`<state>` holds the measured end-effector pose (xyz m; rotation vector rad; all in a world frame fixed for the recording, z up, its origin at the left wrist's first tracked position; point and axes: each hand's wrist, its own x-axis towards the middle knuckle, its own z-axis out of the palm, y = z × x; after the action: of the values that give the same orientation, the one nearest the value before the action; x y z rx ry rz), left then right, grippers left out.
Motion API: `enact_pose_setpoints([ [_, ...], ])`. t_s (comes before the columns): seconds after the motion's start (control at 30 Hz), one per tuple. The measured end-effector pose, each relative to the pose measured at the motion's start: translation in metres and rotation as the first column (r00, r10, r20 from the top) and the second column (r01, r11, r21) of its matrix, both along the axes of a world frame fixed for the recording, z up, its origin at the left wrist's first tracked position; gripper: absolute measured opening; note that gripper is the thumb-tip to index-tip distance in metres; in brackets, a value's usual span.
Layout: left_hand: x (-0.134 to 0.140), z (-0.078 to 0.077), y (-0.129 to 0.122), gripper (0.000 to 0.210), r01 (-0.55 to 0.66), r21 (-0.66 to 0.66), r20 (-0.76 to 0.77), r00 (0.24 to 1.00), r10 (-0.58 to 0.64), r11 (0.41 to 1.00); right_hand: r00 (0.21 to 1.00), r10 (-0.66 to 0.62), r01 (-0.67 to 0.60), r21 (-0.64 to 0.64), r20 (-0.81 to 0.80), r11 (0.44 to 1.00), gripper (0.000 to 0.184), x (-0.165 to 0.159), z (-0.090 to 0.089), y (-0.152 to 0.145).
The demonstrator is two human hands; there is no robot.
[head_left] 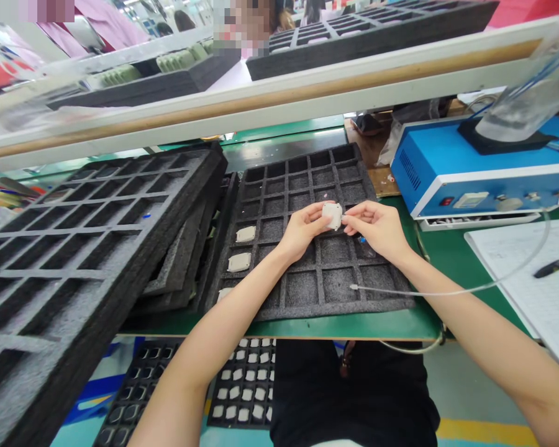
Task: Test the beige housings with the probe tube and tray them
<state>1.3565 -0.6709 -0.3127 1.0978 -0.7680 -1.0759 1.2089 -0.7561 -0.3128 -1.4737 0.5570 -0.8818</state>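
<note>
Above a black foam tray [302, 304] with square compartments, my left hand [305, 226] grips a small white plastic housing [332, 215] between thumb and fingers. At the housing's right edge, the fingertips of my right hand [377, 226] are pinched together; whether they hold some small part cannot be made out. Similar white housings [246, 234] lie in the tray's left column, one partly hidden by my left forearm. A thin clear tube with a small tip [354, 287] crosses over my right forearm and ends above the tray.
Tilted black foam trays [121, 205] are stacked on the left. A blue control box [484, 167] with a clear cylinder [517, 112] on it stands at the right, near papers [531, 267] and a pen [554, 266]. A shelf [279, 93] spans the back. Trays of housings [242, 385] are below the table.
</note>
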Motion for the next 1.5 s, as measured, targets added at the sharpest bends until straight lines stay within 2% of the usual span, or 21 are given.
enact_pose_setpoints([
  [0.17,0.0034,0.0018,0.0012,0.038,0.054,0.027,-0.056,0.997,-0.053,0.998,0.997,0.073,-0.074,0.082,0.024,0.994,0.037,-0.0006,0.0032,-0.0029],
  [0.27,0.0042,0.0022,0.0021,0.04,0.092,0.039,-0.095,0.992,-0.088,0.995,0.994,0.105,-0.106,0.085,0.017,0.991,0.039,-0.0022,0.0057,-0.0025],
  [0.47,0.0007,0.0001,0.0021,0.043,0.054,0.022,-0.07,0.996,-0.052,0.998,0.999,0.033,-0.033,0.003,-0.005,0.999,0.035,-0.0035,0.005,0.0023],
  [0.6,0.0007,-0.0011,0.0025,0.046,0.049,0.008,-0.068,0.997,-0.049,0.999,0.999,0.051,-0.051,0.034,-0.006,0.998,0.04,-0.0027,0.0041,0.0004],
  [0.73,0.0012,0.0011,0.0042,0.048,0.1,0.037,-0.119,0.988,-0.095,0.994,0.985,0.173,-0.173,0.116,0.016,0.978,0.05,-0.0036,0.0045,-0.0025],
  [0.83,0.0011,0.0031,0.0051,0.047,0.147,0.056,-0.156,0.978,-0.137,0.988,0.97,0.242,-0.243,0.128,0.017,0.962,0.053,-0.0048,0.0043,-0.003],
  [1.0,0.0029,0.0043,0.0062,0.044,0.224,0.065,-0.184,0.96,-0.209,0.972,0.957,0.288,-0.286,0.086,-0.018,0.954,0.047,-0.0058,0.0044,-0.0016],
  [1.2,0.0028,0.0029,0.0076,0.044,0.332,0.088,-0.171,0.934,-0.314,0.939,0.955,0.294,-0.285,0.139,-0.05,0.949,0.042,-0.004,0.003,0.0009],
  [1.33,0.0014,0.0029,0.0064,0.045,0.329,0.074,-0.188,0.932,-0.311,0.942,0.958,0.285,-0.288,0.197,0.041,0.937,0.042,-0.0044,0.0026,0.0012],
  [1.5,0.0026,0.0033,0.0047,0.049,0.299,0.075,-0.217,0.936,-0.277,0.951,0.918,0.37,-0.392,0.182,0.143,0.902,0.042,-0.0064,0.0023,-0.0015],
])
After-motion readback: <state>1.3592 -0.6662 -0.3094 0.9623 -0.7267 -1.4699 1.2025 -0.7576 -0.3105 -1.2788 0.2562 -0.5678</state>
